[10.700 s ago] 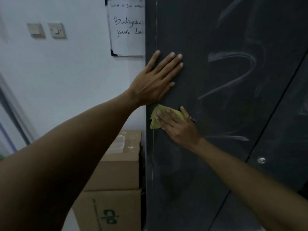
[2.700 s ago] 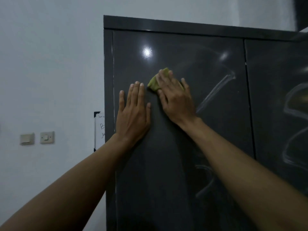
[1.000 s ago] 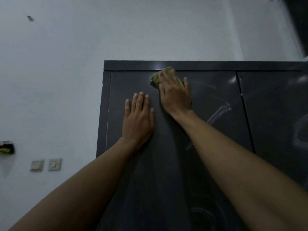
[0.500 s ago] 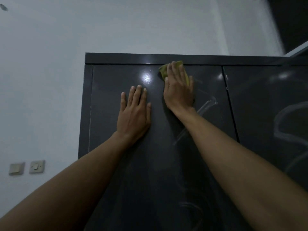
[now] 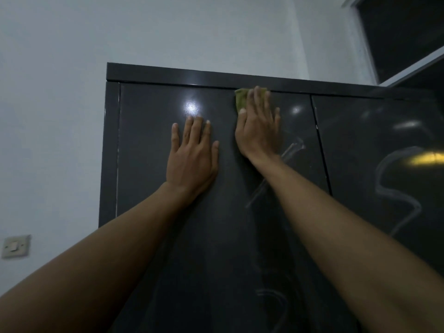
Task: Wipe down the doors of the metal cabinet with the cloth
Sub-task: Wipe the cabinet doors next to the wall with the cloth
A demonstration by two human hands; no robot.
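Both of our hands lie flat on the left door (image 5: pixel 149 164) of the metal cabinet (image 5: pixel 111 145), fingers straight and gripping nothing. Our left hand (image 5: pixel 192 155) presses its bare palm on the dark grey panel, fingertips pointing up. Our right hand (image 5: pixel 258 126) is just beside it and higher, pressing the yellow-green cloth (image 5: pixel 240 99) against the top of that door; the cloth shows beyond our fingers and touches the top rail (image 5: pixel 168 74). Pale smears (image 5: pixel 292 150) streak the panel below our right wrist. Across the seam, the right door (image 5: pixel 360 145) carries a curling pale mark and bright reflections. A light switch (image 5: pixel 15 246) sits on the white wall (image 5: pixel 60 116), well apart to the left of the cabinet.
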